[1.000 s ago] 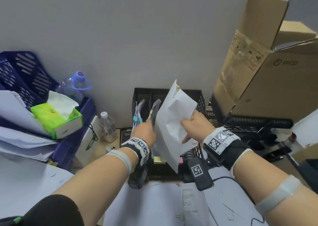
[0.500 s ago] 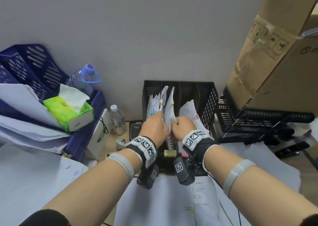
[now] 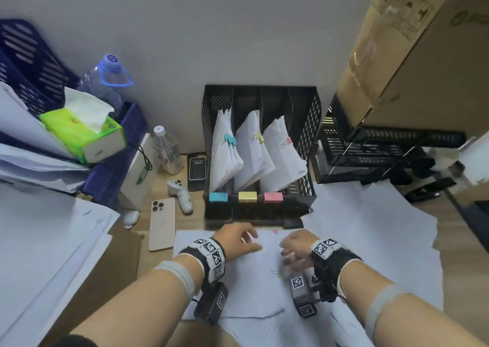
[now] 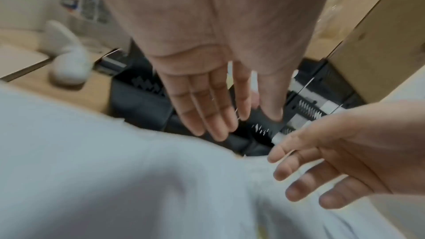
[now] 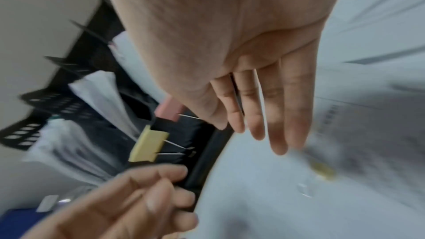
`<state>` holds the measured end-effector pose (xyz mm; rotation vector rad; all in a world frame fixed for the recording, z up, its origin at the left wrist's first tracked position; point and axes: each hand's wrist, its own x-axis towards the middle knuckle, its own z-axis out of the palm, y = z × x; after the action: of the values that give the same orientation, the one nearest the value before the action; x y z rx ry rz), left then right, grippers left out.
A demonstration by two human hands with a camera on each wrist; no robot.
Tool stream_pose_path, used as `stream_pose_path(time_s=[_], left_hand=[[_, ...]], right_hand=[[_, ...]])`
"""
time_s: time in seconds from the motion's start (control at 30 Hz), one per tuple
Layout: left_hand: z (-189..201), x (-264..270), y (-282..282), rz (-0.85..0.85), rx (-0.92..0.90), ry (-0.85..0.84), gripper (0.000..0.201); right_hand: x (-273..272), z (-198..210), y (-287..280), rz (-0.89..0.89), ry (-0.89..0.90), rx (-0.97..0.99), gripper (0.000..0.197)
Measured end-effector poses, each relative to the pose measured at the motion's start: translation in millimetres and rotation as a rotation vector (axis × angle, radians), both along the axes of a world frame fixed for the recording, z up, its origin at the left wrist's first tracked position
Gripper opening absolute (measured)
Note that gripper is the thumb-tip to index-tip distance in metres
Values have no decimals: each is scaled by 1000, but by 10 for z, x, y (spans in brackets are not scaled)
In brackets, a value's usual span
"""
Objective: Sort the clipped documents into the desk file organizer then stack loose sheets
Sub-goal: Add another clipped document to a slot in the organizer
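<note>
The black file organizer [image 3: 260, 92] stands against the wall with three clipped bundles leaning in its slots: one with a blue clip [image 3: 230, 139], one with a yellow clip [image 3: 258, 137] and one with a pink clip [image 3: 288, 141]. Blue, yellow and pink tags [image 3: 247, 196] mark the slots' front edge. Both hands hover just in front of it over loose white sheets [image 3: 264, 293]. My left hand [image 3: 244, 239] is empty with relaxed fingers [image 4: 220, 124]. My right hand [image 3: 289, 252] is empty too, its fingers [image 5: 260, 130] straight and pointing down at the paper.
A small wire clip [image 3: 272, 271] lies on the sheets between my hands. Left of the organizer are a phone [image 3: 162, 223], a white controller [image 3: 181, 193], a small bottle [image 3: 168, 151], blue baskets [image 3: 119, 166] and a paper pile [image 3: 39, 241]. A cardboard box [image 3: 423, 69] sits on black trays [image 3: 383, 145] at right.
A second ago both hands held a clipped bundle up, then pushed it into the organizer. Now they have let go and drawn back toward me, down over the loose sheets.
</note>
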<state>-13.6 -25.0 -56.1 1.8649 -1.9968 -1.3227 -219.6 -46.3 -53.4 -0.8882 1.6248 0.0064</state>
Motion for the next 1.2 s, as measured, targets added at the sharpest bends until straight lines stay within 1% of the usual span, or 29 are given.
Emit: stream_pose_path(time_s=[0.03,0.07,0.13,0.17,0.23,0.3,0.33,0.4,0.43,0.47,0.5,0.53,0.57,0.6,0.63,0.67,0.7,0.73,0.8,0.83,0.87,0.9,0.93,0.97,1.03,1.1,1.2], left_hand=[[-131,-4,132,-33,68,-53,47],[-262,-13,269,-74,110,-107,61],[-492,-53,547,-150,155,-199,89],[-591,-76,670,-170,163,-243,98],[-732,-137,867,-195,160,-303,108],[-797,-216,1010,-203,157,-322,112],[-778,-257,1063,-197,147,-312,114],[-789,-312,1137,-167,131,-273,117],[-789,-322,1167,-127,117,-224,115],[-790,-322,1194,-77,81,-161,106],[-787,-306,1212,-24,45,-118,92],[-779,-275,1234,47,-1,-81,74],[-708,-246,1250,151,-38,-46,57],[-617,-213,1258,249,-78,-10,46],[-480,-196,1244,343,-110,44,40],[-359,-168,1231,422,-118,98,33],[-251,-136,1214,520,-85,141,23],[-158,-95,1191,621,-39,199,16],[-25,-5,1154,742,53,393,13],[22,41,1133,776,85,485,17],[59,83,1116,788,122,555,22],[97,108,1099,786,160,588,26],[119,119,1087,784,196,601,27],[116,128,1075,786,229,598,27],[77,132,1066,794,281,553,25],[0,132,1082,781,285,502,22],[-96,99,1123,766,291,472,26]], right_hand=[[-59,-146,92,2,-7,31,6],[-90,-251,189,17,-9,63,5],[-122,-411,386,14,-42,110,12],[-135,-522,460,-17,-74,93,13],[-138,-660,564,-40,-103,15,13],[-125,-750,607,-25,-84,-65,24],[-100,-718,624,-21,-71,-105,32],[-72,-659,621,0,-80,-188,59],[-54,-607,617,10,-112,-207,70],[-40,-560,608,-6,-147,-219,76],[-26,-478,589,-46,-191,-238,79],[-27,-372,559,-99,-249,-248,80],[-26,-265,528,-160,-310,-249,77],[-49,-163,486,-215,-375,-248,73],[-77,-66,446,-269,-429,-249,67],[-110,-4,410,-285,-443,-263,61],[-130,45,391,-294,-440,-295,59],[-164,45,367,-265,-397,-345,62],[-229,44,370,-144,-299,-470,66],[-254,40,395,-74,-279,-492,64],[-273,28,420,-7,-276,-480,57],[-283,25,449,49,-294,-449,46],[-294,27,479,90,-330,-414,35],[-313,6,498,108,-365,-394,29],[-346,-8,538,116,-354,-397,26],[-399,-24,569,157,-287,-434,27],[-479,-71,620,192,-203,-478,27]])
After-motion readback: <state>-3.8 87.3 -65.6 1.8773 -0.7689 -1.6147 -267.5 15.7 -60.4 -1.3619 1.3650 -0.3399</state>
